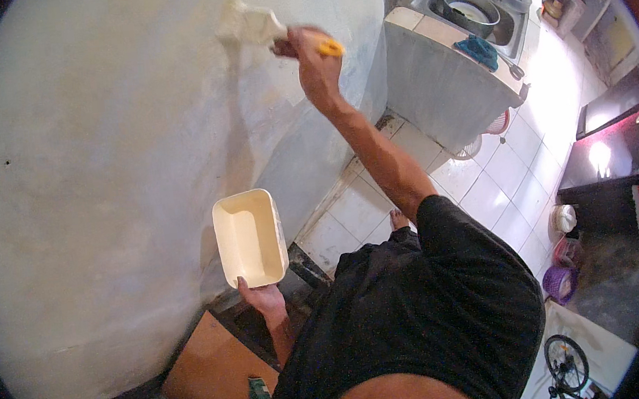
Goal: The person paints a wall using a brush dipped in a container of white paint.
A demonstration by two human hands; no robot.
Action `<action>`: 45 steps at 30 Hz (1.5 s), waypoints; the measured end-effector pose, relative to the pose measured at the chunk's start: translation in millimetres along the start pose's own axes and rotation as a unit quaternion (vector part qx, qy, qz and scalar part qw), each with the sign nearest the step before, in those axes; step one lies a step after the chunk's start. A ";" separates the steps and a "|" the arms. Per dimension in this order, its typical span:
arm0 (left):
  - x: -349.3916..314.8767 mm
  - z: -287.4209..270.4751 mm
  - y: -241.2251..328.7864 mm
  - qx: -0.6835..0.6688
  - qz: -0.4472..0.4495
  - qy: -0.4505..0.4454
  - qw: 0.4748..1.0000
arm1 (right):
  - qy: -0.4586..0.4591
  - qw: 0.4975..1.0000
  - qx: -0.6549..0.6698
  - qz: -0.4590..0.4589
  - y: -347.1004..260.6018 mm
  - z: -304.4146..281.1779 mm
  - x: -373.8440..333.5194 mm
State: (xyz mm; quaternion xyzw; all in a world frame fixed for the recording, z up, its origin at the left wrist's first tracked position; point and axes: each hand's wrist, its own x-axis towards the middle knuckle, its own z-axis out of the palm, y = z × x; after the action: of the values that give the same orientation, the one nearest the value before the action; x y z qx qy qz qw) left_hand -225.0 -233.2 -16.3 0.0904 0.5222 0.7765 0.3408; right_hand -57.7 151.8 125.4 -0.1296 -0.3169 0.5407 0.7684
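My right hand (315, 67) is raised to the upper middle, closed around a brush whose yellow handle end (330, 48) sticks out behind it. The pale, slightly blurred brush head (260, 24) lies against the wall (124, 140), where a cream patch shows. Lower down, my left hand (265, 297) grips a cream rectangular plastic tub (251, 240) by its near end, thumb over the rim. The tub is tilted with its mouth facing up toward me; its inside looks cream-coated. It hangs in front of the wall, and most fingers are hidden beneath it.
A tiled counter with a sink (506, 31) stands at the upper right, holding a metal pot (470, 10) and a teal cloth (478, 52). A brown board (209, 376) lies low left. Purple basket (559, 282) and a small bicycle (566, 364) are at the lower right.
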 end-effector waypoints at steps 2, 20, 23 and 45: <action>-2.1 -4.3 0.6 -0.016 -0.005 0.001 1.000 | 0.069 0.996 -0.028 0.057 32.8 -38.6 -29.0; -31.3 12.2 1.9 -0.033 0.031 -0.041 0.998 | 0.109 0.992 -0.012 0.070 14.5 -28.4 -27.1; -27.7 10.9 1.2 -0.010 0.030 -0.003 1.000 | 0.022 0.999 0.040 0.019 -28.8 3.2 -7.1; -30.4 15.1 -0.8 -0.032 0.046 0.008 0.998 | 0.083 0.992 -0.070 0.064 6.6 -4.1 -3.1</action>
State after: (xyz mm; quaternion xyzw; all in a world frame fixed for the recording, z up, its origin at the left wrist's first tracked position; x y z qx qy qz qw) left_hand -194.3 -240.6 -3.9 0.0969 0.4952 0.8082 0.3036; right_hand -60.7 152.0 117.6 -0.2477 -0.2806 0.5529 0.7444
